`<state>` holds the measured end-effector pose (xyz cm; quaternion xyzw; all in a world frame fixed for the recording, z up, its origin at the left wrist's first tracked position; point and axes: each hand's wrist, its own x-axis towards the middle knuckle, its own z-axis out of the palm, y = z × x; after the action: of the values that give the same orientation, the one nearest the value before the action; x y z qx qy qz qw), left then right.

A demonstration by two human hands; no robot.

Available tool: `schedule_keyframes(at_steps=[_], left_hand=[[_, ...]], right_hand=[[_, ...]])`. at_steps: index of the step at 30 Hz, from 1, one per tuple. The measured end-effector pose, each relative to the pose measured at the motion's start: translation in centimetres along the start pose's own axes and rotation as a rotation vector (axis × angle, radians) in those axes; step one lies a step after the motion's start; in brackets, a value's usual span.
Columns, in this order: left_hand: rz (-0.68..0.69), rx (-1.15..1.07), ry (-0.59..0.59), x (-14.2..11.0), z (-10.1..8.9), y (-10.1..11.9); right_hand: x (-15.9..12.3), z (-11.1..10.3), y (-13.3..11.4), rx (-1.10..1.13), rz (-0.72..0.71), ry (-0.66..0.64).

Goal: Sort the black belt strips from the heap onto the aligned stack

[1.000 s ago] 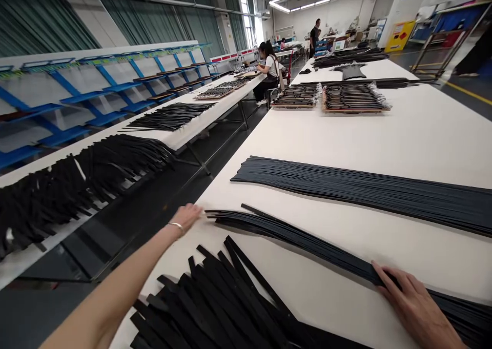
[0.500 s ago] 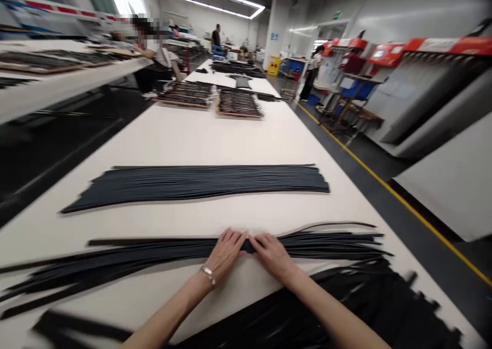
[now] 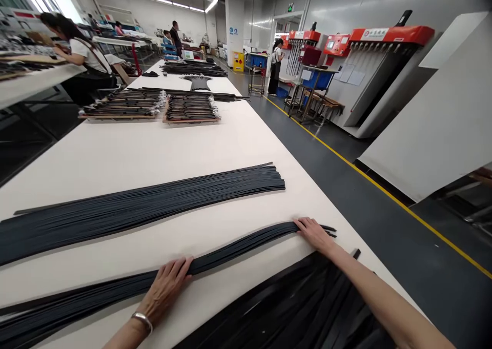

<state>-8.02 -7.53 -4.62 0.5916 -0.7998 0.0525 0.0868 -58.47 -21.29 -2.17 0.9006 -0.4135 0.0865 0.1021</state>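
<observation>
A long bundle of dark fabric strips (image 3: pixel 242 245) runs across the white table in front of me, bowed upward between my hands. My left hand (image 3: pixel 169 285), with a silver bangle (image 3: pixel 142 322) at the wrist, is closed over its middle. Near the bundle's right end my right hand (image 3: pixel 313 234) grips it, and a few strip tips stick out beyond the fingers. To the left, the strips fan apart toward the picture's edge. Farther back lies a flat, wide row of similar strips (image 3: pixel 172 200), apart from both hands.
Glossy black material (image 3: pixel 269 308) is heaped on the near side, under my right forearm. Two trays of dark strips (image 3: pixel 192 108) sit farther along the white table (image 3: pixel 215 149). A seated person (image 3: pixel 84 52) works at the left; others stand beyond. A yellow-lined aisle runs along the right.
My hands have moved apart: the right one to the bundle's right end, the left one leftward. The strips between them are gathered closer together. The view has turned right.
</observation>
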Motion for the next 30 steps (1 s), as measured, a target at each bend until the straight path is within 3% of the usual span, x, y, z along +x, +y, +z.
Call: schedule_keyframes(at_steps=[4,7,11,14,17,20,23,30], left_hand=[[-0.004,0.041,0.04,-0.2,-2.1,1.4],[-0.016,0.051,0.079,2.1,-2.9,4.5],[-0.054,-0.012,0.012,8.8,-1.5,10.5],[-0.041,-0.051,-0.014,12.9,0.0,14.1],[-0.026,-0.107,-0.011,14.6,0.6,15.9],[-0.062,-0.168,-0.001,15.0,0.2,16.9],[-0.054,-0.177,-0.003,16.1,-0.2,18.4],[-0.001,-0.204,0.02,20.0,0.4,21.8]], right_hand=[[1.6,0.2,0.8,0.034,0.018,0.032],[2.5,0.2,0.6,0.056,0.039,0.061],[2.3,0.0,1.7,0.122,0.076,0.071],[0.7,0.1,4.1,0.193,0.232,0.097],[-1.5,0.5,6.8,0.2,0.397,0.141],[-2.4,1.2,8.0,0.352,0.536,0.235],[-1.1,1.7,7.4,0.522,0.667,0.353],[3.7,1.7,5.3,0.626,0.723,0.423]])
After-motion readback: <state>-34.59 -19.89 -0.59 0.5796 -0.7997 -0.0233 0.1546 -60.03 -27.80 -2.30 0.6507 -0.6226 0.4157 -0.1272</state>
